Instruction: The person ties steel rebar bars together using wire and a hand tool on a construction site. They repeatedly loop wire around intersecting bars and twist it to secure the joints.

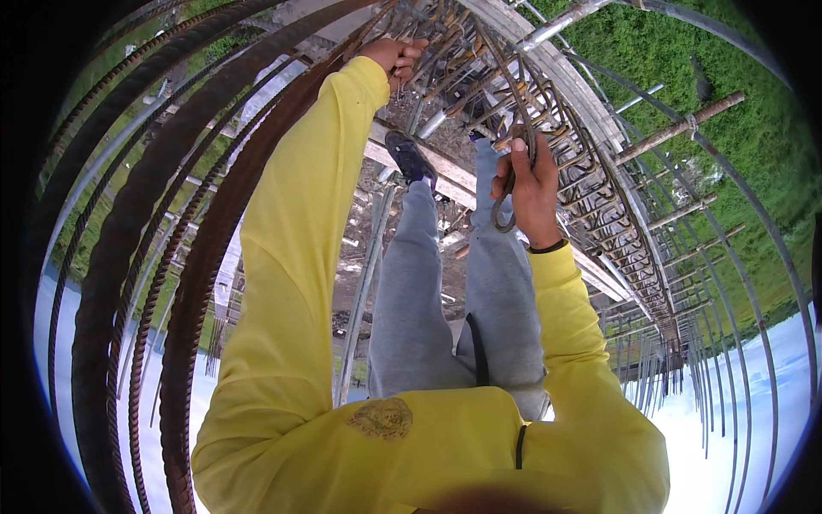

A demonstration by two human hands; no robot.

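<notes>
My right hand [534, 183] is closed around a dark, thin steel rod [521, 106]. The rod's lower end bends back in a hook below my fingers, and its upper part runs up to the rebar cage. My left hand [397, 59] is farther forward, at the near side of the rebar cage [465, 48], with its fingers curled. Thin wire seems to show below those fingers, but whether they grip it is unclear. Rows of bent steel stirrups [594, 215] continue along the cage to the right of my right hand.
Thick upright rebars [128, 257] stand close to my left arm. A timber form board [552, 51] edges the cage, with scaffold pipes [681, 128] beyond it over grass. My shoe [411, 157] is by a wooden plank [449, 170], and ground shows far below between the members.
</notes>
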